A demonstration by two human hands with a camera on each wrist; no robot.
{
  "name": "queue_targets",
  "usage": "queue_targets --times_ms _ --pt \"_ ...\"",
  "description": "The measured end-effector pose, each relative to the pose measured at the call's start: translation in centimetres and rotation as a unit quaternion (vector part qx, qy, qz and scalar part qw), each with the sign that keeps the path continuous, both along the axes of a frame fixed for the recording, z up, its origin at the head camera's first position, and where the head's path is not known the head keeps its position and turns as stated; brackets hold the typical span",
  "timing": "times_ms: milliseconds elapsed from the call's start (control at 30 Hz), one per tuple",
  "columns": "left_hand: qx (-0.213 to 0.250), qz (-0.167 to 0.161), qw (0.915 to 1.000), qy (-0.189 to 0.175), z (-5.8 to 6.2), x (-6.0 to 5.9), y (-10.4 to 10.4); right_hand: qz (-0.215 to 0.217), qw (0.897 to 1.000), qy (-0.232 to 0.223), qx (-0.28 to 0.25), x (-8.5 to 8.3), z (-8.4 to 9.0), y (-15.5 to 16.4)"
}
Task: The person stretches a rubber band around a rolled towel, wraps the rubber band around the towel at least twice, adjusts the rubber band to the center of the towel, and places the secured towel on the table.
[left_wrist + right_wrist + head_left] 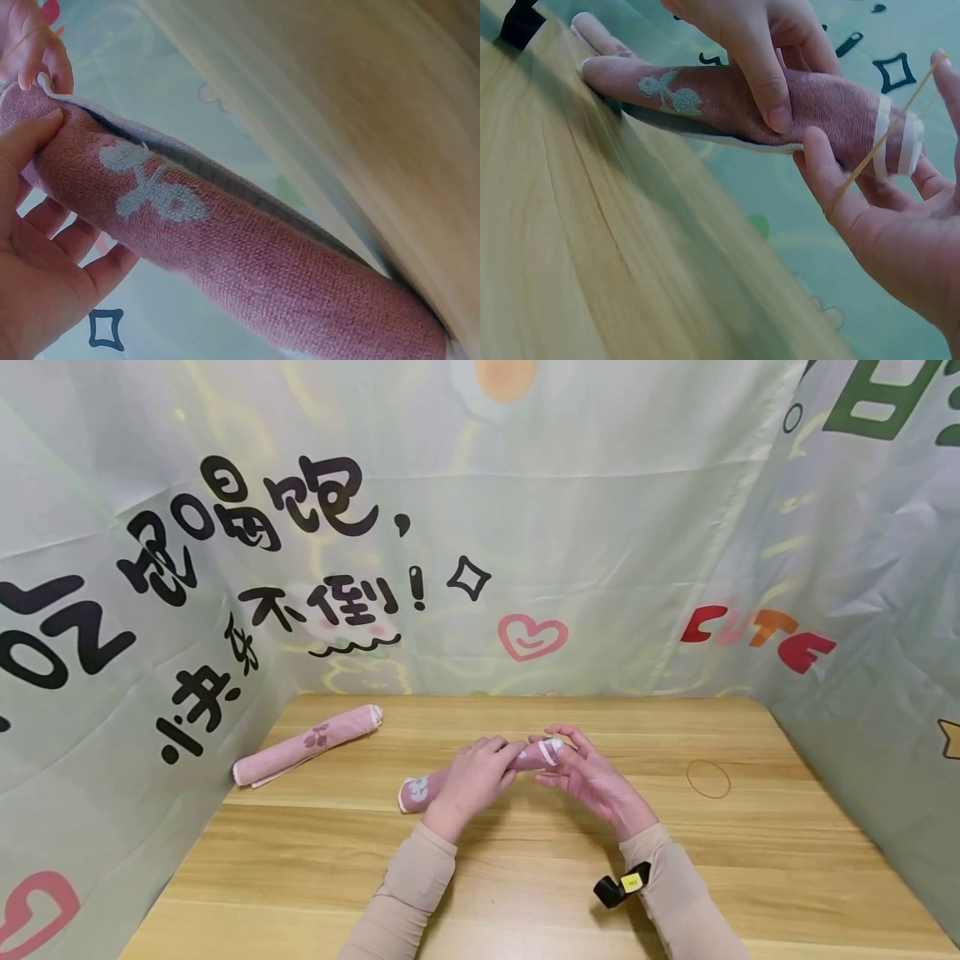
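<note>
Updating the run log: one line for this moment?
left hand: grips rolled towel | right hand: stretches rubber band over towel end | spare band: on table

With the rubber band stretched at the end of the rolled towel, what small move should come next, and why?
Probably the right hand should slide the stretched rubber band further over the white-striped end of the rolled towel, then let it go. The band is open between thumb and fingers at that end, and the left hand grips the roll at its middle, keeping it tight.
</note>
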State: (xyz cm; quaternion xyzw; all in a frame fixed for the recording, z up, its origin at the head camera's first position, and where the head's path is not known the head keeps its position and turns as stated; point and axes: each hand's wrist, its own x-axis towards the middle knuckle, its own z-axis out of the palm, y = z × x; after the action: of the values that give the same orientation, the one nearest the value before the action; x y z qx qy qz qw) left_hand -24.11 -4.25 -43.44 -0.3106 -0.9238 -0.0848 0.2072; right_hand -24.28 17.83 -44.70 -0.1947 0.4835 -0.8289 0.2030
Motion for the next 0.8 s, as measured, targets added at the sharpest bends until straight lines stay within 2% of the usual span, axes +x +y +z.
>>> queue_targets --times_ms 100,233,600,800 --pt "-0.002 0.002 1.0 -0.001 0.0 0.0 0.0 -0.032 0.997 0.029 0.066 0.2 0.4 -0.5" --pt "-0.001 0.0 1.0 0.002 -0.1 0.0 0.1 -0.063 0.988 0.062 0.13 0.4 0.5 -1.0" --pt "0.013 -0.019 0.9997 0.003 -0.2 -0.1 0.1 -0.145 0.963 0.117 0.194 0.2 -0.2 -2.1" --pt "0.03 -0.031 0.999 0.011 -0.1 -0.1 0.1 -0.171 0.953 0.133 0.212 0.3 -0.2 -2.2"
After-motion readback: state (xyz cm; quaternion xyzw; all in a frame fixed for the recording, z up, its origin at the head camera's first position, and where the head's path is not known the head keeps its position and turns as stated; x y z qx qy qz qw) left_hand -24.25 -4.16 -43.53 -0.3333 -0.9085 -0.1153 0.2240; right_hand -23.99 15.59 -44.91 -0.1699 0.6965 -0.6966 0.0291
